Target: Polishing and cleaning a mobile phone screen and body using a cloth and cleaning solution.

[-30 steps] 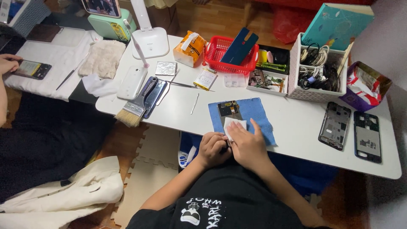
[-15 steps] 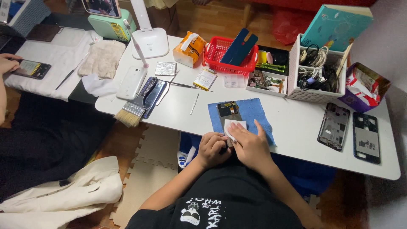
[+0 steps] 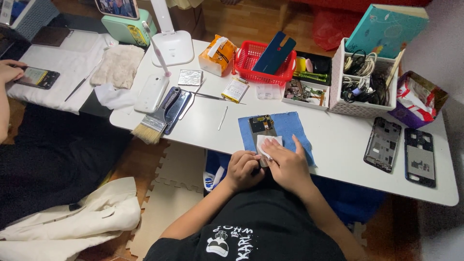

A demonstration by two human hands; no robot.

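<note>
Little has shifted since the earlier frames: both hands remain low in the middle of the frame over the blue cloth mat [image 3: 290, 129], and the white wipe [image 3: 267, 143] sits on the same spot of the opened phone [image 3: 262, 126]. That phone lies face down on the mat, at the near edge of the white table [image 3: 338, 145], just above the person's chest.

Left hand [image 3: 243, 168] is curled nearly closed, fingertips pinching the lower end of the phone to steady it. Right hand [image 3: 286, 162] is half open, with the fingers pressing the wipe flat against the phone's exposed back; the thumb is hidden, so its grip on the wipe cannot be told.

Wiping well here seems to call for light, short strokes with the phone held firmly against the mat, keeping the wipe folded so that it does not snag on small parts.

Toward the right of the frame lie two bare phone frames [image 3: 400, 147]; at upper centre stands a red basket [image 3: 267, 62], and at left centre a paintbrush [image 3: 153, 123]. Another person's hand [image 3: 9, 70] shows at the far left edge.
</note>
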